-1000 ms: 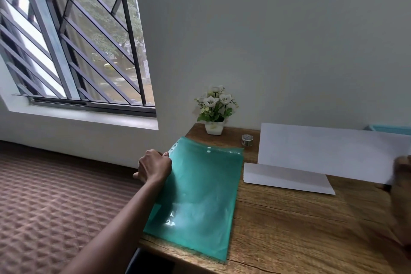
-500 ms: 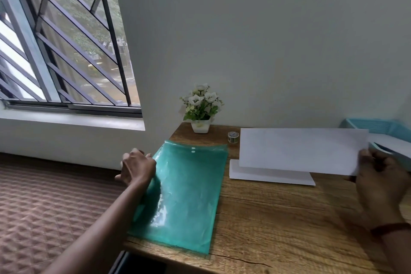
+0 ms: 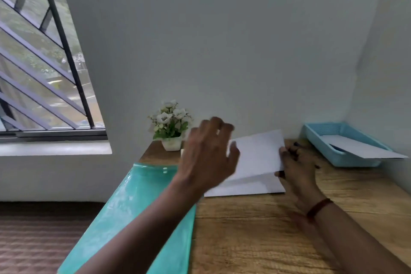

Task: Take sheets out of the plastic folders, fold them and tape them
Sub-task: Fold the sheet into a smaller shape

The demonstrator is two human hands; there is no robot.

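A green plastic folder [image 3: 138, 211] lies flat along the left edge of the wooden table [image 3: 255, 236]. My right hand [image 3: 298, 171] holds a white sheet [image 3: 260, 153] by its right edge, tilted above a folded white sheet [image 3: 249, 187] that rests on the table. My left hand [image 3: 209, 155] hovers with fingers spread at the left end of the held sheet; it is blurred and I cannot tell whether it touches the paper. The tape roll is hidden behind my left hand.
A small white pot of white flowers [image 3: 170, 127] stands at the back of the table by the wall. At the back right corner a light blue tray [image 3: 338, 140] holds a white sheet [image 3: 360, 149] that overhangs its right side. The window is at the left.
My left hand let go of the green folder and swung right to the held sheet. My right hand brought the sheet leftward and lower over the folded sheet. The camera turned right.
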